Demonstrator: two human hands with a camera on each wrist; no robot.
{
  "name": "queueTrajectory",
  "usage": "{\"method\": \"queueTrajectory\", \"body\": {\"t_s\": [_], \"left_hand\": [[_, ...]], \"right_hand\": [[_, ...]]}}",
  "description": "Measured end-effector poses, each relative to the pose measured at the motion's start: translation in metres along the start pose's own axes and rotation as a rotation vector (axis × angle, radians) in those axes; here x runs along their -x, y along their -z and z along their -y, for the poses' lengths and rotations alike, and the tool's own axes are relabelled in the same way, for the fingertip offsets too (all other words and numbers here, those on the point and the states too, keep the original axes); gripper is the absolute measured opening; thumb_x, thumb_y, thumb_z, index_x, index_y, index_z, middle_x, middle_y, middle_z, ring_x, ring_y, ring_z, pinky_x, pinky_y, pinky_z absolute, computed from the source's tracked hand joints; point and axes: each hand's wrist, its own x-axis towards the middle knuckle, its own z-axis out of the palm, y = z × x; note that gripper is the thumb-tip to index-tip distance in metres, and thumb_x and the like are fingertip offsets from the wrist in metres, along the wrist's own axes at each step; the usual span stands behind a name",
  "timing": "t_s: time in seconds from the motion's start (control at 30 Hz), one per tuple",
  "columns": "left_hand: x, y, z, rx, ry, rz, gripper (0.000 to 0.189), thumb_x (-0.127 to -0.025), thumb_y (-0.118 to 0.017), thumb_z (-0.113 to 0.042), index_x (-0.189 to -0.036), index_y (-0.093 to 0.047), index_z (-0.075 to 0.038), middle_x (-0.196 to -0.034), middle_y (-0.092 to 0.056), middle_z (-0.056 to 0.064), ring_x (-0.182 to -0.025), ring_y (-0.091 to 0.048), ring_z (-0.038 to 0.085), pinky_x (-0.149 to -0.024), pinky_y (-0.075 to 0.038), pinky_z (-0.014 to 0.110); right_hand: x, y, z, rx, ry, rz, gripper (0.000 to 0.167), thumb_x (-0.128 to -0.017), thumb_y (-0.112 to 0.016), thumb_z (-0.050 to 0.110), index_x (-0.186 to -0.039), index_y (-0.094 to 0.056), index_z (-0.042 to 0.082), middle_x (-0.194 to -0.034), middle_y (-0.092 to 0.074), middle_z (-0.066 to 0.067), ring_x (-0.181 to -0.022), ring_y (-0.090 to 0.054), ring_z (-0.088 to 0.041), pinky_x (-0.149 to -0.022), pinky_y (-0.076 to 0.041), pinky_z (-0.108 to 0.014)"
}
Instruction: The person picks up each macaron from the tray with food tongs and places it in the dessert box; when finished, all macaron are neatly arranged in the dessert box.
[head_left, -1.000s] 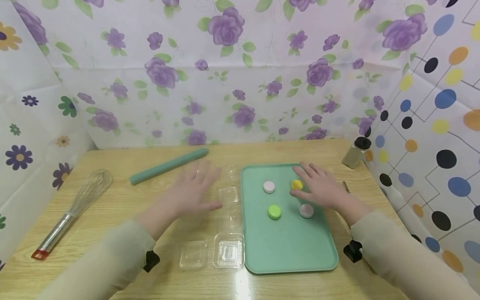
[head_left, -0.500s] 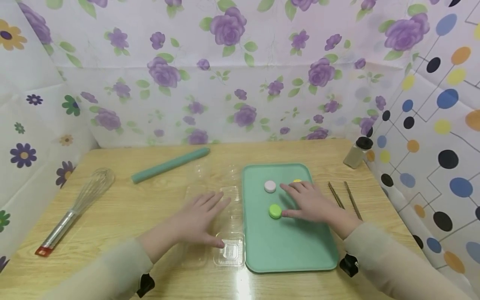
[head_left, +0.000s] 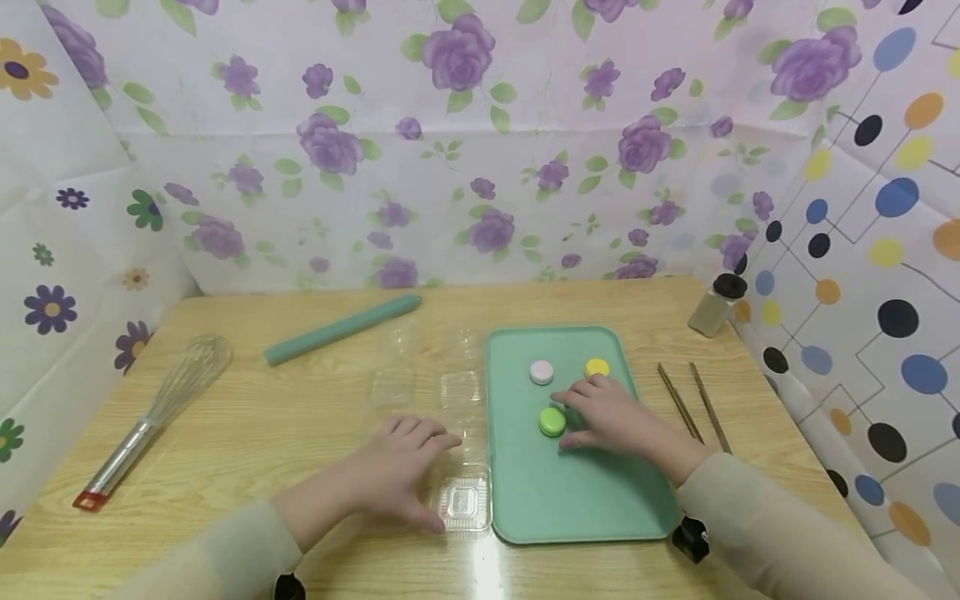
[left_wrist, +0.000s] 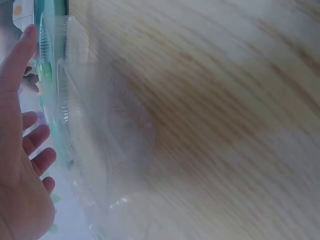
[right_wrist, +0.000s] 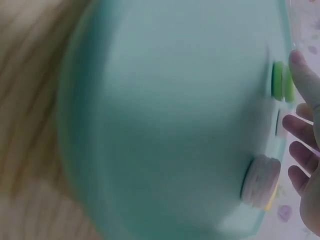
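Note:
My right hand (head_left: 611, 417) hovers over the green tray (head_left: 577, 500), thumb and fingers spread on either side of a lime-green macaron (head_left: 552, 422). A pale pink macaron (head_left: 542, 372) and a yellow macaron (head_left: 597, 368) lie farther back. Under the right hand, hidden in the head view, sits a mauve-pink macaron (right_wrist: 261, 181), seen in the right wrist view. To the left of the tray, my left hand (head_left: 390, 475) hangs above clear plastic clamshell boxes (head_left: 463, 504), its fingers bent loosely and holding nothing. It covers part of the near boxes.
A whisk (head_left: 168, 408) lies at the left, and a teal rolling pin (head_left: 342, 329) behind the boxes. Right of the tray are metal tongs (head_left: 678, 402), partly under the right forearm. A black-capped jar (head_left: 716, 306) stands at the back right. Patterned cloth walls enclose the table.
My right hand has moved left and nearer, from beside the yellow macaron to around the green one. My left hand has come down and toward the table's front, over the near boxes.

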Motion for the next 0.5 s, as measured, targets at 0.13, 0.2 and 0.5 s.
{"method": "queueTrajectory", "body": {"t_s": [0.13, 0.2, 0.5], "left_hand": [[0.001, -0.002, -0.001, 0.002, -0.005, 0.001, 0.098, -0.061, -0.066, -0.075, -0.134, -0.045, -0.012, -0.128, -0.046, 0.003, -0.115, -0.041, 0.022, -0.1, -0.028, 0.046], [0.001, -0.002, -0.001, 0.004, -0.009, 0.001, 0.098, -0.061, -0.065, -0.075, -0.133, -0.045, -0.012, -0.128, -0.046, 0.002, -0.114, -0.042, 0.022, -0.1, -0.029, 0.047], [0.002, -0.006, -0.002, 0.003, -0.029, 0.002, 0.09, -0.062, -0.065, -0.074, -0.128, -0.048, -0.015, -0.125, -0.048, -0.001, -0.111, -0.043, 0.019, -0.1, -0.029, 0.046]], "right_hand": [[-0.001, 0.0, 0.003, -0.013, 0.005, -0.011, 0.069, -0.074, -0.071, 0.053, -0.125, -0.058, 0.009, -0.112, -0.06, -0.006, -0.104, -0.049, -0.027, -0.085, -0.041, -0.048], [-0.001, 0.0, 0.003, -0.016, -0.002, -0.016, 0.069, -0.073, -0.072, 0.052, -0.125, -0.057, 0.009, -0.112, -0.06, -0.006, -0.103, -0.049, -0.026, -0.085, -0.04, -0.048], [0.019, 0.0, -0.013, -0.061, -0.109, -0.045, 0.071, -0.073, -0.074, 0.049, -0.127, -0.056, 0.008, -0.117, -0.057, -0.011, -0.108, -0.048, -0.033, -0.092, -0.039, -0.051]]}}
